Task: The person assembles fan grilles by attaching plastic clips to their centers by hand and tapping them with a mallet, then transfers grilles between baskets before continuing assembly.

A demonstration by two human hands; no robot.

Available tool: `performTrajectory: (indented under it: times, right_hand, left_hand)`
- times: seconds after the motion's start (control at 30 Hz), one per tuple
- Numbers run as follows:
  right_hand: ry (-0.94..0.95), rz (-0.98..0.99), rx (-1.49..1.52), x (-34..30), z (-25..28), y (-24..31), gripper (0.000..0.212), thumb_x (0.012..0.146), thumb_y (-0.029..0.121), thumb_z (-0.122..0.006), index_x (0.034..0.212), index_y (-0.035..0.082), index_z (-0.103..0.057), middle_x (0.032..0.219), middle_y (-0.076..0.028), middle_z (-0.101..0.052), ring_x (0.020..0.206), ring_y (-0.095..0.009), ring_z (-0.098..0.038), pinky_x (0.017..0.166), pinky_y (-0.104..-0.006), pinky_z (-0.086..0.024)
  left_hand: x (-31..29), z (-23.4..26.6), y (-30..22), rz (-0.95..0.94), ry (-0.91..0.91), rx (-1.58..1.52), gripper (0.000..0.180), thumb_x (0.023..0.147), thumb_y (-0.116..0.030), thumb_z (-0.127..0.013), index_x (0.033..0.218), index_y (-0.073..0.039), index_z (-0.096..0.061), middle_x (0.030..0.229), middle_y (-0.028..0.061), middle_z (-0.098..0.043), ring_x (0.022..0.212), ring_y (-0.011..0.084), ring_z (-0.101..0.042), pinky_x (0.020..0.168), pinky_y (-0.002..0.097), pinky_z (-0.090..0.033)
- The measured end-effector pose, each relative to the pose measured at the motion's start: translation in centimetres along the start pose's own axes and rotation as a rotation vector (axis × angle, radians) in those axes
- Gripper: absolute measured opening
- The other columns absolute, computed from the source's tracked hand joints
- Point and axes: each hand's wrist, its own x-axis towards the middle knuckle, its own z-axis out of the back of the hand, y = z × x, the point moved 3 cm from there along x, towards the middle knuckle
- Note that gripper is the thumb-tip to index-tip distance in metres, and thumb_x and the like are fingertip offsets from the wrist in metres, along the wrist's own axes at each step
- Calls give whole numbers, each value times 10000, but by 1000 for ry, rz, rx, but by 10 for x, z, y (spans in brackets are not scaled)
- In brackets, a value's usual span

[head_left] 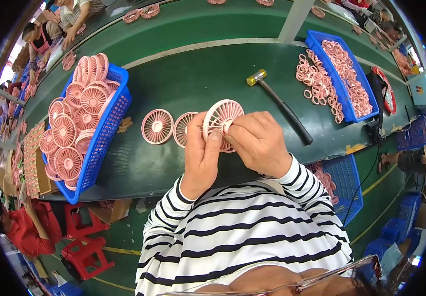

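My left hand (200,157) grips a round pink fan grille (225,109) by its rim, thumb across the spokes, and holds it tilted above the green work surface. The fingers of my right hand (259,140) are closed at the grille's centre. A small pink part (226,127) shows at their tips; it looks like a ring, but the fingers hide most of it. Lying on the surface to the left are a second grille (157,127) and a third grille (183,127), the latter partly behind my left hand.
A blue basket (105,140) heaped with grilles stands at left. Behind my right hand lies a hammer (284,107) with a yellow head. At right, loose pink rings (316,79) lie beside a ring-filled blue basket (343,81). A metal post (294,22) rises at the back. People work nearby.
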Motion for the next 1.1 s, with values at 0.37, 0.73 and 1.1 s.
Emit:
performTrajectory:
  times: [0.37, 0.73, 1.1]
  right_hand:
    - [-27, 10, -77, -18, 37, 14, 156, 760, 232, -739, 883, 146, -697, 1127, 45, -675, 1294, -250, -493, 1139, -594, -148]
    - [-60, -632, -185, -64, 57, -134, 319, 912, 213, -614, 1145, -3, -640, 1091, -186, -650, 826, -280, -650, 727, -363, -527]
    - [71, -730, -368, -113, 53, -211, 293, 941, 218, -558, 769, -19, -581, 682, -191, -599, 652, -379, -586, 611, -457, -437]
  left_hand:
    - [-9, -3, -26, 433, 323, -418, 406, 974, -99, -484, 1336, 27, -349, 1239, 110, -509, 1117, 146, -524, 981, 295, -418]
    - [-9, -76, 10, -389, 592, 718, 478, 830, -24, -550, 1295, -137, -542, 1328, 101, -546, 1258, 358, -484, 1052, 598, -305]
    - [56, 40, -30, -276, -53, 1228, 449, 732, -161, -686, 1155, -109, -547, 1330, 214, -436, 1310, 453, -346, 986, 674, -266]
